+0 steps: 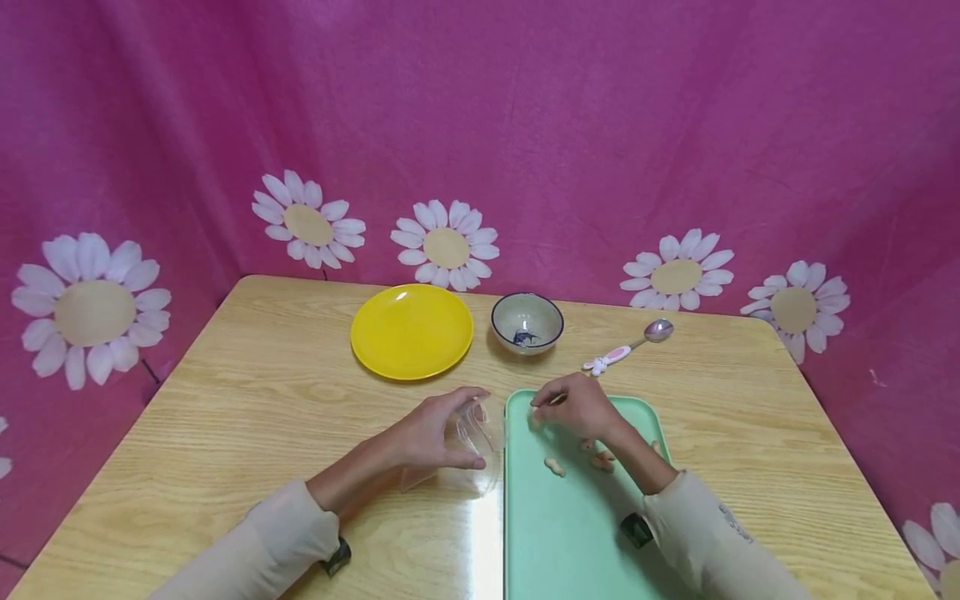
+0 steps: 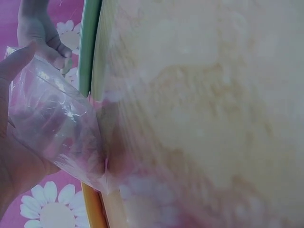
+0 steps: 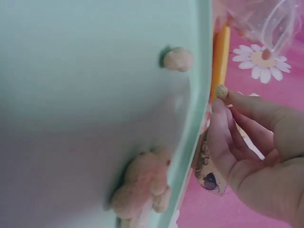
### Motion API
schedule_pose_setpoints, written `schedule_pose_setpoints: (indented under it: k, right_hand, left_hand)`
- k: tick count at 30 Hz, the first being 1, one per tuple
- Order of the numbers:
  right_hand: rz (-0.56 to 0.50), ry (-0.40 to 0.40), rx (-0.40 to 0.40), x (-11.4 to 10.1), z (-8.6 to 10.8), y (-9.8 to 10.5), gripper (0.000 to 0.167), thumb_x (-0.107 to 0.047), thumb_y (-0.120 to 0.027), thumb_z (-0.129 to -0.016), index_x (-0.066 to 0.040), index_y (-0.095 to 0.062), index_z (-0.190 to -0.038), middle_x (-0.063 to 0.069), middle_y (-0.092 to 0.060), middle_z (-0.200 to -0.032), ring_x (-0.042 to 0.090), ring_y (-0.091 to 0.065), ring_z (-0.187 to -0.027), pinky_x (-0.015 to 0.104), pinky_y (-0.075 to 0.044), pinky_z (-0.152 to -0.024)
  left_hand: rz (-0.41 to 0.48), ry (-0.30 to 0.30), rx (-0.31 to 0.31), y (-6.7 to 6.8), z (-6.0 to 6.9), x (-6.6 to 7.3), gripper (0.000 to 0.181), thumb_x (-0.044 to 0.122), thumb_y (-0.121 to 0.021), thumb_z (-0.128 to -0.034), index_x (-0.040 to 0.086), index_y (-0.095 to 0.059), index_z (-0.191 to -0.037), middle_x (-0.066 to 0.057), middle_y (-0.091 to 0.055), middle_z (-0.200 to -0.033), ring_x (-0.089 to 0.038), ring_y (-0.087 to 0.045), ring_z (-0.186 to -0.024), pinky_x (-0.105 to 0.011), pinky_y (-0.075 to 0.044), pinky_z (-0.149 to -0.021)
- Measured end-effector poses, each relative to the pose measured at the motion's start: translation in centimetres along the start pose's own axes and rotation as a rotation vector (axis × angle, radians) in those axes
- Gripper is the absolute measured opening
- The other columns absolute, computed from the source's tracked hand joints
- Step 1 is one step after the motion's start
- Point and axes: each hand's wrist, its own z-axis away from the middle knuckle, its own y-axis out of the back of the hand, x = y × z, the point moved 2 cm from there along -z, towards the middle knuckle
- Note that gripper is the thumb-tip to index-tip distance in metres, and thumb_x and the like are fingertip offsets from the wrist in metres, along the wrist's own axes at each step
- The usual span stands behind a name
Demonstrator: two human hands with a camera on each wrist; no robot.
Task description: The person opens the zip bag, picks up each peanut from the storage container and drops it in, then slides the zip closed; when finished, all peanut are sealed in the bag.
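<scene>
My left hand (image 1: 429,431) holds a clear plastic bag (image 1: 474,433) just left of the green tray, thumb and fingers curved wide around it. In the left wrist view the crinkled bag (image 2: 59,121) spans the space beside the palm. Above the tray's far left corner, my right hand (image 1: 579,404) pinches a peanut (image 3: 221,91) between thumb and fingertips. More peanuts lie on the green tray (image 1: 570,533): a single peanut (image 1: 555,467) near its middle and a small cluster (image 1: 602,460) partly behind the right wrist.
Beyond the hands stand a yellow plate (image 1: 412,332) and a bowl (image 1: 527,323) with a dark rim. To their right lies a spoon (image 1: 630,346) with a rabbit handle. A pink flowered curtain (image 1: 540,150) hangs along the back edge of the wooden table (image 1: 247,400).
</scene>
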Motion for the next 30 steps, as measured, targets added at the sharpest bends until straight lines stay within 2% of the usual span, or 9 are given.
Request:
schedule_pose_setpoints:
  k: [8,13,20,24,30]
  right_hand:
    - [-0.240,0.000,0.081,-1.3,0.6,-0.2,0.017,-0.008,-0.073,-0.082,0.000,-0.072,-0.097,0.012,-0.072,-0.089,0.008,-0.064,-0.074,0.019,-0.054,-0.067]
    - [-0.336,0.025,0.106,-2.3,0.9,-0.5,0.022,-0.008,-0.071,-0.083,0.003,-0.069,-0.102,0.015,-0.071,-0.093,0.007,-0.064,-0.077,0.019,-0.054,-0.069]
    - [-0.385,0.020,0.068,-3.7,1.4,-1.3,0.017,-0.008,-0.072,-0.082,-0.004,-0.070,-0.098,0.012,-0.071,-0.094,0.012,-0.065,-0.080,0.020,-0.055,-0.072]
    - [-0.392,0.050,0.054,-4.3,1.5,-1.7,0.016,-0.007,-0.072,-0.082,-0.003,-0.070,-0.097,0.015,-0.070,-0.095,0.016,-0.068,-0.082,0.022,-0.056,-0.073]
    - [-0.397,0.099,-0.019,-4.8,1.8,-1.9,0.019,-0.010,-0.071,-0.083,-0.003,-0.070,-0.101,0.015,-0.070,-0.099,0.016,-0.069,-0.086,0.022,-0.056,-0.077]
  left_hand:
    - [-0.011,0.028,0.004,0.1,0.0,0.0,0.087,0.034,-0.082,-0.0714,0.021,-0.036,-0.144,0.000,-0.047,-0.144,-0.020,-0.038,-0.137,-0.048,-0.031,-0.114]
    - [-0.014,0.004,0.013,0.2,0.0,0.2,0.085,0.034,-0.083,-0.0711,0.021,-0.037,-0.142,-0.001,-0.052,-0.138,-0.020,-0.041,-0.134,-0.048,-0.031,-0.113]
    - [-0.004,-0.002,0.009,0.2,0.0,0.3,0.085,0.035,-0.083,-0.0712,0.021,-0.038,-0.142,0.001,-0.057,-0.129,-0.019,-0.045,-0.129,-0.047,-0.032,-0.113]
    - [-0.003,-0.012,0.010,0.1,0.0,0.2,0.084,0.034,-0.082,-0.0713,0.020,-0.038,-0.142,0.001,-0.057,-0.128,-0.019,-0.047,-0.126,-0.047,-0.034,-0.111]
    - [-0.006,-0.013,0.012,0.1,-0.1,0.2,0.085,0.034,-0.082,-0.0718,0.019,-0.037,-0.142,0.000,-0.051,-0.137,-0.019,-0.045,-0.129,-0.048,-0.034,-0.111]
